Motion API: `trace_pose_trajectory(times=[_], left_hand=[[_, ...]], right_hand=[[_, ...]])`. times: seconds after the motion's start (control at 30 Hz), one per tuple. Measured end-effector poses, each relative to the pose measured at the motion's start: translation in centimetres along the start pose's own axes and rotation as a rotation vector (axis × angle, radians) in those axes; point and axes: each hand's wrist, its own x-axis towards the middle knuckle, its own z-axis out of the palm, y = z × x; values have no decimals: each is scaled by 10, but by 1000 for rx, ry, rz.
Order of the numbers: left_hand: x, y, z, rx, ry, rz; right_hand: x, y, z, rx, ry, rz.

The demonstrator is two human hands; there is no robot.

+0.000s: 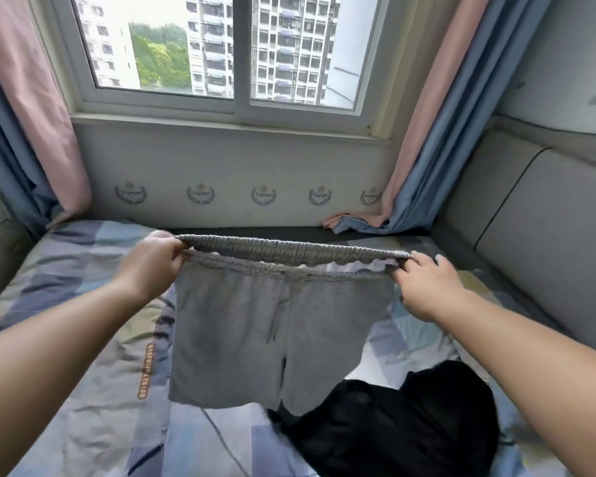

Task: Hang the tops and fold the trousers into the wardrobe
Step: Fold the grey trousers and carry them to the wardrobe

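**Shorts held up, fold not begun**

Bedroom, window ahead. Grey shorts [255,325] hang stretched over the bed [93,304], waistband pinched at each end by the left hand [148,263] and right hand [424,287], fingers curled on the elastic. Unfolded yet; a black garment [410,428] waits below (wardrobe out of view).

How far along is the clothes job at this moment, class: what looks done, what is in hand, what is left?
Done: nothing visibly; no wardrobe or folded clothing shows. In hand: the left hand and right hand grip the waistband of the grey shorts, held up unfolded over the bed. Left: folding these, and dealing with the black garment lying crumpled on the bed.
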Motion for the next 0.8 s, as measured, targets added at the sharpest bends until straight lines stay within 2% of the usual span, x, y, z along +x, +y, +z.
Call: trace_pose_trajectory(times=[0.07,0.13,0.27,0.37,0.53,0.57,0.63,0.8], left_hand=[[3,13,-1,2,38,16],[-6,19,7,79,10,55],[-52,13,47,295,-180,137],[-103,0,89,363,-344,137],[-218,-37,175,445,-688,127],[-247,-45,193,456,-756,121],[-291,-54,217,468,-842,117],[-373,-62,268,487,-1047,145]], right_hand=[[0,13,-4,-30,10,6],[-5,19,4,-64,23,-13],[-31,6,55,-59,21,-139],[-59,-22,113,-9,-5,-254],[-123,-93,225,43,-183,-408],[-141,-112,252,39,-263,-433],[-169,-137,296,53,-365,-481],[-216,-178,370,82,-554,-464]])
